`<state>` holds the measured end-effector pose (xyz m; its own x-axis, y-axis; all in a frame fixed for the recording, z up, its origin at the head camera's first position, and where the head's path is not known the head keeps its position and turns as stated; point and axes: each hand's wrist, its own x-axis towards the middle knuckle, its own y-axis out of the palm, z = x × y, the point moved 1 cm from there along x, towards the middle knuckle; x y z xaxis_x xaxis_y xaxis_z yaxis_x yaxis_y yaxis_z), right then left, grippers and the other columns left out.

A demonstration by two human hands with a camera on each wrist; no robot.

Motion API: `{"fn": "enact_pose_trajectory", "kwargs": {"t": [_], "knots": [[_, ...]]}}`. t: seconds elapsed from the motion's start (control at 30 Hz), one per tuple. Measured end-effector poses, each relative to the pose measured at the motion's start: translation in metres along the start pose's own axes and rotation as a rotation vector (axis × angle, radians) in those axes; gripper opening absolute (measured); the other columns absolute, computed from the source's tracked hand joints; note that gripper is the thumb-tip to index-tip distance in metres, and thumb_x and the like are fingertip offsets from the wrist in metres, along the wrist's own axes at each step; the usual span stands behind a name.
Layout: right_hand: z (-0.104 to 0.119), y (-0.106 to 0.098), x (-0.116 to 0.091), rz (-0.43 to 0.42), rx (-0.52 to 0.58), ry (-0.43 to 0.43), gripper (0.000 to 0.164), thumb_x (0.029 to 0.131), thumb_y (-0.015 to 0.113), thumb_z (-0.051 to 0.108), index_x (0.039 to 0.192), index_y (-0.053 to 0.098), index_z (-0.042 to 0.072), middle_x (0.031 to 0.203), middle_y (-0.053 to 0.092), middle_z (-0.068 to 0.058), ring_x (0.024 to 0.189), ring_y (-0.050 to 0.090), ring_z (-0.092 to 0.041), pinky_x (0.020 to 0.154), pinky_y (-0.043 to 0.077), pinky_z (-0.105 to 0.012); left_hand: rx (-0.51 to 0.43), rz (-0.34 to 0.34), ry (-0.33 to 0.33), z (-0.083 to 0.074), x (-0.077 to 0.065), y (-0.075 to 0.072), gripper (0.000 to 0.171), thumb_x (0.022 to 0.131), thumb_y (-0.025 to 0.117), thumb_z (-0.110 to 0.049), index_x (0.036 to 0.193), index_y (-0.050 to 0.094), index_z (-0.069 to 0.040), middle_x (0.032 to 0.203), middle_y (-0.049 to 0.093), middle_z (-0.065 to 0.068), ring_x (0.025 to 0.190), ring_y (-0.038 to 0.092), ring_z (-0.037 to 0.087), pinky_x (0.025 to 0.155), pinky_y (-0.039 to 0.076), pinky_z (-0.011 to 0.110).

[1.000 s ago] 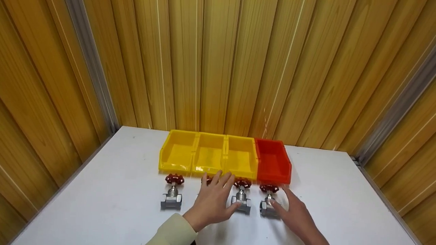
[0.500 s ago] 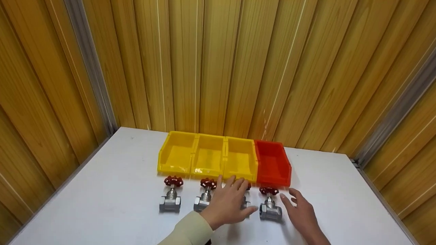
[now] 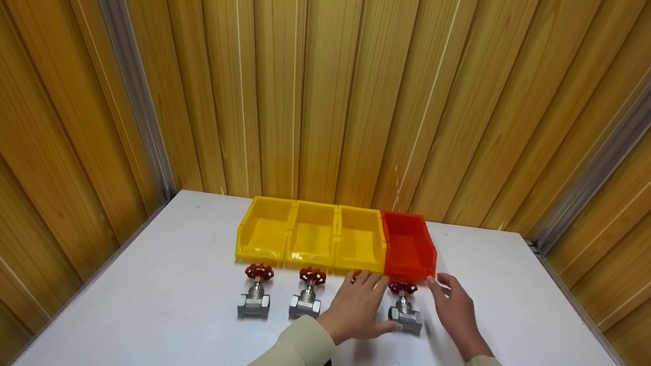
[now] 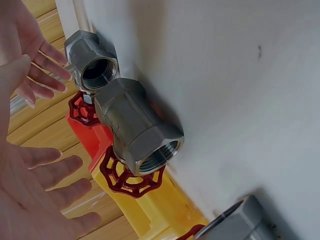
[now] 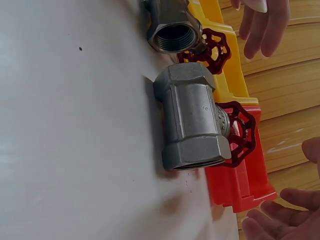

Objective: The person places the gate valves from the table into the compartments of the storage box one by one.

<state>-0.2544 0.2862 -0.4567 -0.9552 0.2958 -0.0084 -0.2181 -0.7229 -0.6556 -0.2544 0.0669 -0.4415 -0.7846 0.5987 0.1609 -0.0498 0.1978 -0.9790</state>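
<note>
Several steel gate valves with dark red handwheels stand in a row on the white table. My left hand [image 3: 356, 310], fingers straight and spread, hovers over the third valve from the left [image 4: 137, 125] and hides most of it in the head view. Its thumb reaches toward the rightmost valve [image 3: 405, 315]. To the right of that valve, my right hand [image 3: 455, 307] is held with fingers loosely bent and nothing in them. The leftmost valve [image 3: 254, 302] and the second valve [image 3: 305, 302] stand apart from both hands.
Behind the valves, three yellow bins [image 3: 264, 251] and a red bin [image 3: 410, 272] stand side by side, openings toward me. The white table [image 3: 152, 305] meets wood-patterned panel walls [image 3: 325, 101] at the back and sides.
My left hand has moved right, from over the second valve to over the third, uncovering the second. My right hand has drawn away rightward from the rightmost valve. The valves stay in place.
</note>
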Motion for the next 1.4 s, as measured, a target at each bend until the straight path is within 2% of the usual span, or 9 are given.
{"fn": "enact_pose_trajectory", "kwargs": {"t": [0.2,0.3,0.47,0.7,0.83,0.97,1.17,1.4], "knots": [[-0.003,-0.002,0.008,-0.027,0.074,0.018,0.079,0.094,0.039,0.064,0.144,0.037,0.003,0.148,0.040,-0.023,0.133,0.045,-0.040,0.105,0.044,-0.051,-0.027,0.056,0.022,-0.002,0.012,0.005,0.088,0.079,0.053,-0.076,0.147,0.037,-0.023,0.148,0.044,-0.008,0.136,0.043,0.017,0.118,0.028,0.047],[-0.004,-0.002,0.011,-0.028,0.087,0.010,0.078,0.094,0.039,0.063,0.144,0.037,0.004,0.148,0.041,-0.022,0.132,0.046,-0.039,0.105,0.044,-0.051,-0.013,0.057,0.024,-0.001,0.015,0.007,0.088,0.078,0.055,-0.075,0.146,0.038,-0.022,0.146,0.046,-0.008,0.135,0.044,0.016,0.118,0.029,0.044],[-0.004,-0.004,0.015,-0.001,0.067,-0.039,0.078,0.094,0.040,0.064,0.145,0.036,0.005,0.149,0.041,-0.020,0.132,0.045,-0.038,0.105,0.044,-0.051,0.005,0.052,0.021,-0.002,0.021,0.011,0.090,0.075,0.059,-0.075,0.145,0.039,-0.021,0.145,0.047,-0.007,0.133,0.045,0.016,0.118,0.030,0.045],[-0.005,-0.007,0.022,-0.014,0.035,-0.078,0.064,0.099,0.044,0.049,0.144,0.037,0.004,0.147,0.042,-0.020,0.130,0.047,-0.037,0.103,0.046,-0.050,0.004,0.078,0.002,-0.006,0.028,0.014,0.092,0.072,0.063,-0.074,0.145,0.040,-0.022,0.145,0.048,-0.006,0.133,0.046,0.017,0.117,0.030,0.047],[-0.006,-0.007,0.029,0.000,0.015,-0.070,0.071,0.098,0.043,0.053,0.147,0.032,0.003,0.148,0.039,-0.022,0.131,0.046,-0.038,0.103,0.046,-0.050,0.002,0.091,0.001,-0.009,0.031,0.015,0.095,0.071,0.064,-0.073,0.146,0.039,-0.021,0.144,0.048,-0.005,0.133,0.046,0.017,0.117,0.031,0.047],[-0.006,-0.005,0.036,0.037,0.003,-0.060,0.078,0.097,0.041,0.056,0.152,0.021,0.005,0.151,0.034,-0.022,0.134,0.042,-0.039,0.105,0.044,-0.051,-0.003,0.104,0.001,-0.009,0.032,0.015,0.098,0.068,0.066,-0.073,0.146,0.037,-0.020,0.145,0.046,-0.005,0.134,0.045,0.017,0.117,0.030,0.049],[-0.002,-0.001,0.041,0.097,-0.034,-0.074,0.078,0.100,0.041,0.050,0.156,0.000,0.015,0.158,0.022,-0.022,0.138,0.036,-0.042,0.107,0.039,-0.055,0.004,0.122,-0.005,-0.009,0.035,0.017,0.101,0.066,0.068,-0.074,0.146,0.037,-0.021,0.147,0.045,-0.005,0.134,0.045,0.017,0.117,0.028,0.050],[0.000,0.000,0.047,0.079,-0.106,-0.176,0.072,0.102,0.045,0.035,0.156,0.005,0.010,0.160,0.021,-0.018,0.141,0.032,-0.042,0.114,0.028,-0.058,0.077,0.097,0.022,-0.010,0.038,0.019,0.100,0.067,0.067,-0.075,0.144,0.039,-0.019,0.142,0.050,-0.004,0.131,0.048,0.018,0.117,0.030,0.051]]}}
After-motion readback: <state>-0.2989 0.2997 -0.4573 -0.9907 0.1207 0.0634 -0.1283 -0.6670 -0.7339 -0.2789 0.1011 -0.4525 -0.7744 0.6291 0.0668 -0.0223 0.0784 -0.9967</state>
